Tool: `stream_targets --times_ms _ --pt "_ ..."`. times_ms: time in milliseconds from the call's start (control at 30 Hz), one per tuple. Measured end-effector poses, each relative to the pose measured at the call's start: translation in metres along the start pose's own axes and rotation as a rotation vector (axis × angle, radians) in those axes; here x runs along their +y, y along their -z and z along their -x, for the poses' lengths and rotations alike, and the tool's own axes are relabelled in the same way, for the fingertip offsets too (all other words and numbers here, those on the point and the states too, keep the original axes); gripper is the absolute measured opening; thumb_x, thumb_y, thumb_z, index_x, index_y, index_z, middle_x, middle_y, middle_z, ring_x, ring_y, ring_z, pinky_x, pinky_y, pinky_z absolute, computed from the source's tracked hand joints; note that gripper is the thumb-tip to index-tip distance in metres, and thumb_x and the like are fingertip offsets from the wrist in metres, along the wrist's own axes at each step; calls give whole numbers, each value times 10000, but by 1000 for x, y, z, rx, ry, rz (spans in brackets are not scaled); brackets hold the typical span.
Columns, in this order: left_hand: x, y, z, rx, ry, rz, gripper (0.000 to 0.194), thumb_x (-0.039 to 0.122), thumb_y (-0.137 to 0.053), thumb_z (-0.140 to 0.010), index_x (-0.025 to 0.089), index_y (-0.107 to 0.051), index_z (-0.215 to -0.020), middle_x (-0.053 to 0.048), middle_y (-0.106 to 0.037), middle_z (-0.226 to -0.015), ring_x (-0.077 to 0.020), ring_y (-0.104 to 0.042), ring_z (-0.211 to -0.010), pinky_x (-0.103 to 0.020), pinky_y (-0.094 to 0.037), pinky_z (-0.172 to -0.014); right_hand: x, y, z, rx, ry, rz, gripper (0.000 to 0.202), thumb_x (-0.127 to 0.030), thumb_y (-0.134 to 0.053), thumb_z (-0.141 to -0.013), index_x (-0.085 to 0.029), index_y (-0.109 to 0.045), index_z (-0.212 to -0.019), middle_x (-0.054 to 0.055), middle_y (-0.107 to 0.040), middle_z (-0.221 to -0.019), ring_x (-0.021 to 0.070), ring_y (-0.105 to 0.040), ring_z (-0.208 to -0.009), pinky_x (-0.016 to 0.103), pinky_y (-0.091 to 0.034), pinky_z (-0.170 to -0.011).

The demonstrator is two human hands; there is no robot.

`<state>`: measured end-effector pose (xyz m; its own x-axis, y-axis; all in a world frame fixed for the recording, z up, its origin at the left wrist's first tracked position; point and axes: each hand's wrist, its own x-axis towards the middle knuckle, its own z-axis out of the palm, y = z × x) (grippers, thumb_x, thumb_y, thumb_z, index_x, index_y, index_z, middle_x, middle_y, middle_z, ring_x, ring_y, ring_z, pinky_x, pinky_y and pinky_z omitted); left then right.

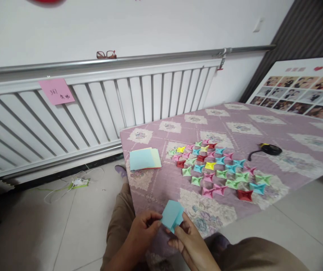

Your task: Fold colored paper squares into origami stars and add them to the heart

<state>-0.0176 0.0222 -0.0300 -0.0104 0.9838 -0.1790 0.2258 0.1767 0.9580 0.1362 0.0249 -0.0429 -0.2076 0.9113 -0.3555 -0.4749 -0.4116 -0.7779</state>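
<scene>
A light blue sheet of paper [170, 214], partly folded with a flap standing up, is held between both hands above the near table edge. My left hand [146, 229] pinches its left edge between thumb and forefinger. From the right and below, my right hand [188, 235] grips the paper, its thumb on the lower fold. Beyond them lies a stack of square paper [143, 159], light blue on top with pale yellow and red edges showing. To the right, many small folded paper shapes [210, 165] in pink, red, green, yellow and blue stand in rows.
A purple patterned cloth [161, 184] covers the table. A dark coiled object [271, 149] with a loose tail lies at its right. Behind stand a white radiator [139, 98] and a photo board [299, 90]. Glasses [106, 55] rest on the pipe; a power strip [79, 183] is on the floor.
</scene>
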Motion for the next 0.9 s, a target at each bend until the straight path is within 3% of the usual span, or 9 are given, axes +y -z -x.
stream_targets --times_ms 533,733,900 --pt "-2 0 1 -47 46 54 189 253 -567 -736 166 -668 -872 -26 -692 -844 -184 -606 -823 -288 -466 -757 -5 -1 0 4 -34 34 499 -398 -768 -622 -268 -600 -1073 5 -605 -841 165 -564 -734 249 -475 -540" --pt "-14 -1 0 -119 -2 42 323 255 -625 -720 137 -593 -1019 -41 -647 -867 -150 -565 -732 -256 -442 -681 2 -1 -2 86 -4 175 549 -388 -719 -650 -266 -549 -1157 28 -658 -932 187 -597 -762 263 -483 -562" --pt "-2 -6 4 -189 -107 114 546 281 -675 -696 152 -507 -1200 -46 -634 -911 -165 -565 -771 -257 -437 -686 -2 -11 1 78 103 299 612 -366 -681 -654 -241 -510 -1228 34 -687 -908 217 -618 -797 299 -499 -633"
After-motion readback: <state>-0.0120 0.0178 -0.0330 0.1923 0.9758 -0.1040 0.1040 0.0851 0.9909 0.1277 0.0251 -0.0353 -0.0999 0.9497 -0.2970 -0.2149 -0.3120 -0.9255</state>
